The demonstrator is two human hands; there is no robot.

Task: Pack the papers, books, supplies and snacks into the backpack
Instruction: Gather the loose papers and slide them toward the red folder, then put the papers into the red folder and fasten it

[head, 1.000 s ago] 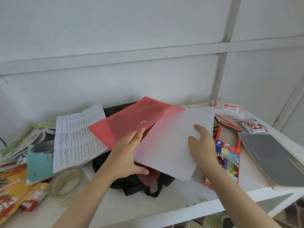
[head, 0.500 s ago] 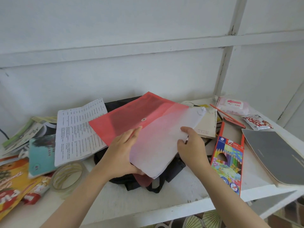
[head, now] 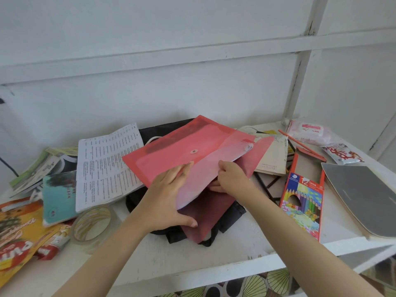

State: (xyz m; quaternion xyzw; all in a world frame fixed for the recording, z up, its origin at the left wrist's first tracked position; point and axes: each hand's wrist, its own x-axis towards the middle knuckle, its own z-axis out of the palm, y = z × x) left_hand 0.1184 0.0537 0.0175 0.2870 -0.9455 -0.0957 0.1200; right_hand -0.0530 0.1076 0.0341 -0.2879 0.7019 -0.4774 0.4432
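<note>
Since a second ago the white sheet (head: 205, 176) has gone from jutting out to the right of the red folder (head: 192, 146) to lying almost wholly inside it. Your right hand (head: 233, 179) has come in from the sheet's far right edge to its near edge, at the folder's mouth.

Head view: your left hand (head: 169, 198) has its grip on the folder's near-left side, fingers laid over the top and thumb pressed on the darker lower panel. Your right hand's grip is a curled pinch on the sheet's near edge. The folder sits tilted on top of the black backpack (head: 233, 213), in the middle of the tabletop (head: 246, 249).

You look to be on the papers step, and early in the job. A printed page (head: 107, 163), a teal book (head: 60, 196), a tape roll (head: 92, 226) and snack packets (head: 19, 239) lie out to the left. A pencil box (head: 302, 198) and a grey notebook (head: 364, 196) lie to the right.

Next, seat the sheet's last corner, which shows crumpled at the far right. Then fold the flap down and press the snap shut. The backpack's opening is hidden under the folder, so lift the folder clear to find it. The printed page overlaps the bag's left side and will likely need moving too.
</note>
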